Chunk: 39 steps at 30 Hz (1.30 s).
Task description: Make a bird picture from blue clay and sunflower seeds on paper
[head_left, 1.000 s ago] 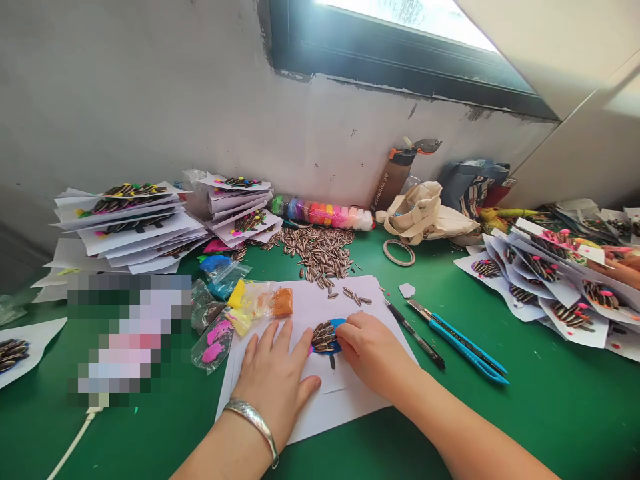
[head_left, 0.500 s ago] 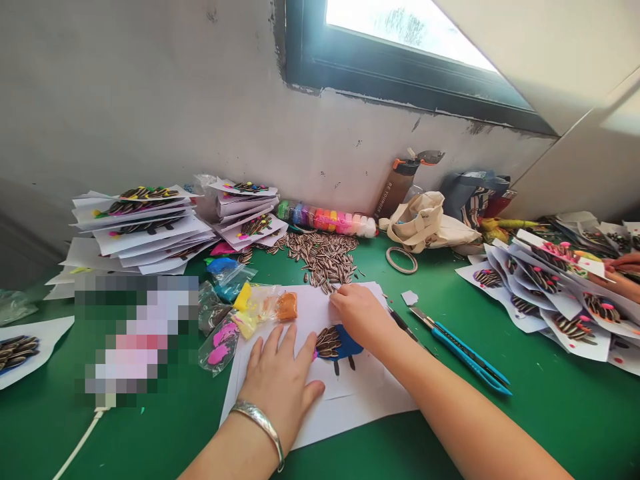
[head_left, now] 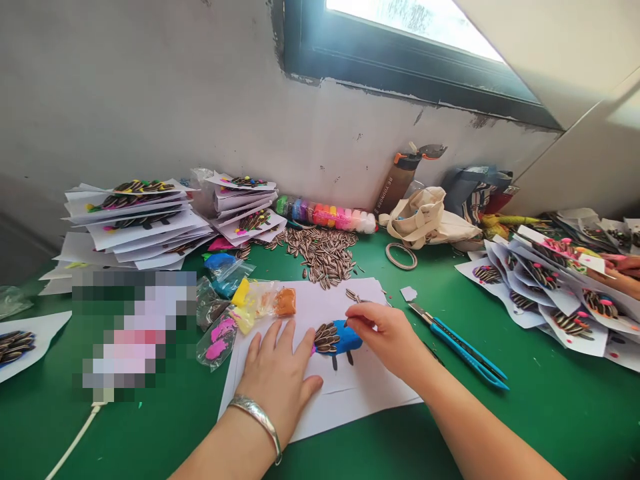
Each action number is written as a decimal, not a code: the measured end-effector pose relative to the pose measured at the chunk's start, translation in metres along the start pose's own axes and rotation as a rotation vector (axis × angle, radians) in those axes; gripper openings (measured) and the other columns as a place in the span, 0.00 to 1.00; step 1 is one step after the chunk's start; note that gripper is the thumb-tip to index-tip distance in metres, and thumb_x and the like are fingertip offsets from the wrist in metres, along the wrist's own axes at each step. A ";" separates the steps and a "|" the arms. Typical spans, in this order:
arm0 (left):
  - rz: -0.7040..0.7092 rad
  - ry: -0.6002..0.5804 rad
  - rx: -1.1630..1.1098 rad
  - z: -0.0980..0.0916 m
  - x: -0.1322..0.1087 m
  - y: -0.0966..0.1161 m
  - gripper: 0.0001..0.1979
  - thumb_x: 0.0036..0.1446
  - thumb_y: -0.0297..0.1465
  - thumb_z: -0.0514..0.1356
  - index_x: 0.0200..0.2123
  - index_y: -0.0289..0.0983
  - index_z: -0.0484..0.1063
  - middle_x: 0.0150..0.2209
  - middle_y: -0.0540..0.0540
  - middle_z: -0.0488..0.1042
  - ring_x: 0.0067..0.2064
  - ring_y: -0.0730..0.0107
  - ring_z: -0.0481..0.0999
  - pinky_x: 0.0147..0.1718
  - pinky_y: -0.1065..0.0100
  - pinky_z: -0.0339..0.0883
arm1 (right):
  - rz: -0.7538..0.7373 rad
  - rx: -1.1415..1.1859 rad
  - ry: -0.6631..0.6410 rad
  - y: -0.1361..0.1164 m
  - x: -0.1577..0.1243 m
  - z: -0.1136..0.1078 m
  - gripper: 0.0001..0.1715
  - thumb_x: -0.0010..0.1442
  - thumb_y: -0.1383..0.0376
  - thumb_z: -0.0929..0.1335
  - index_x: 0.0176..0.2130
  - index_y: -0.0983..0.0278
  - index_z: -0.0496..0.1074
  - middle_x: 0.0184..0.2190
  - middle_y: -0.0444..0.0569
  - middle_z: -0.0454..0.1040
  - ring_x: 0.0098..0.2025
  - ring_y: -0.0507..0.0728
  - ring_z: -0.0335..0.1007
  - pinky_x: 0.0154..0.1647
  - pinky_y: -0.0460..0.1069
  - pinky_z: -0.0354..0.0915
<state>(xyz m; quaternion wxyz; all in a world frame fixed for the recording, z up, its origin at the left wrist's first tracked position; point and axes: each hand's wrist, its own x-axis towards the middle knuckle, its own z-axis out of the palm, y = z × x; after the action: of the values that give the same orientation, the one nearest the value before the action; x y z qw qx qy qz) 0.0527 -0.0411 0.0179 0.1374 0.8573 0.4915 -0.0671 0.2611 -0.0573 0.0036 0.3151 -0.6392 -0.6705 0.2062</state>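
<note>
My left hand [head_left: 277, 365], a silver bangle at its wrist, lies with fingers spread on the stacked white paper [head_left: 320, 417]. Beside its fingertips, a blue clay shape [head_left: 350, 339] with two dark legs is partly covered by overlapping striped sunflower seeds [head_left: 326, 338]. My right hand [head_left: 387, 333] is pinched over the right end of the blue clay, and a dark tip, apparently a sunflower seed, shows at its fingertips. A few loose seeds [head_left: 354, 295] lie on the paper just behind that hand. The seed heap [head_left: 327, 257] spreads on the green table beyond.
Bagged clay [head_left: 287, 302] lies left of the paper. A blue utility knife [head_left: 465, 350] and a tape roll [head_left: 401, 256] are to the right. Paper stacks [head_left: 150, 233] stand at back left, finished sheets [head_left: 535, 280] at right, near another person's hand [head_left: 625, 267].
My right hand has moved from the paper's back edge near the seed heap towards me, over the blue clay. Loose seeds now show behind it. My left hand stays flat.
</note>
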 end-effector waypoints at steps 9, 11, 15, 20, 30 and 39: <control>0.000 -0.005 0.004 -0.003 0.000 0.001 0.29 0.55 0.35 0.60 0.61 0.42 0.62 0.63 0.35 0.60 0.64 0.41 0.55 0.60 0.42 0.49 | -0.048 -0.038 -0.079 -0.005 -0.022 0.011 0.13 0.59 0.72 0.63 0.35 0.60 0.76 0.28 0.45 0.74 0.31 0.53 0.68 0.33 0.46 0.64; -0.004 -0.012 0.009 -0.003 0.000 0.001 0.29 0.55 0.35 0.60 0.61 0.42 0.62 0.63 0.36 0.60 0.64 0.41 0.55 0.60 0.42 0.49 | -0.098 -0.110 -0.047 -0.005 -0.022 0.014 0.11 0.59 0.73 0.64 0.34 0.61 0.75 0.27 0.46 0.72 0.32 0.54 0.67 0.32 0.46 0.63; 0.002 -0.001 0.013 -0.001 -0.001 0.000 0.29 0.55 0.35 0.60 0.61 0.43 0.62 0.63 0.36 0.60 0.64 0.42 0.55 0.59 0.42 0.49 | -0.136 -0.175 -0.026 -0.004 -0.023 0.017 0.10 0.60 0.72 0.65 0.34 0.62 0.75 0.26 0.46 0.71 0.31 0.54 0.65 0.31 0.46 0.62; 0.005 0.012 0.004 0.000 0.000 0.000 0.29 0.55 0.34 0.60 0.61 0.43 0.62 0.63 0.36 0.60 0.64 0.42 0.55 0.59 0.41 0.50 | -0.133 -0.193 -0.003 -0.003 -0.025 0.022 0.11 0.60 0.71 0.64 0.31 0.62 0.74 0.24 0.46 0.69 0.30 0.54 0.64 0.30 0.46 0.60; 0.005 -0.001 0.023 0.001 0.001 0.000 0.29 0.55 0.35 0.60 0.61 0.43 0.62 0.63 0.36 0.60 0.64 0.41 0.54 0.59 0.42 0.50 | -0.037 -0.183 0.019 -0.011 -0.020 0.033 0.11 0.54 0.75 0.65 0.24 0.64 0.71 0.21 0.44 0.66 0.27 0.53 0.62 0.28 0.46 0.56; -0.005 -0.016 0.053 0.000 0.000 0.001 0.29 0.56 0.35 0.59 0.62 0.44 0.61 0.64 0.37 0.60 0.65 0.43 0.54 0.60 0.43 0.50 | -0.030 -0.146 -0.037 -0.011 -0.022 0.027 0.08 0.57 0.73 0.66 0.31 0.63 0.74 0.25 0.45 0.69 0.31 0.54 0.64 0.31 0.47 0.59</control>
<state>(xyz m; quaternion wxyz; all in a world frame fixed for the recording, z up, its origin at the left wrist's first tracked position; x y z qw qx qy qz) 0.0534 -0.0413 0.0185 0.1183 0.8589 0.4906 -0.0876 0.2345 -0.0762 -0.0114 0.2581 -0.6464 -0.6991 0.1637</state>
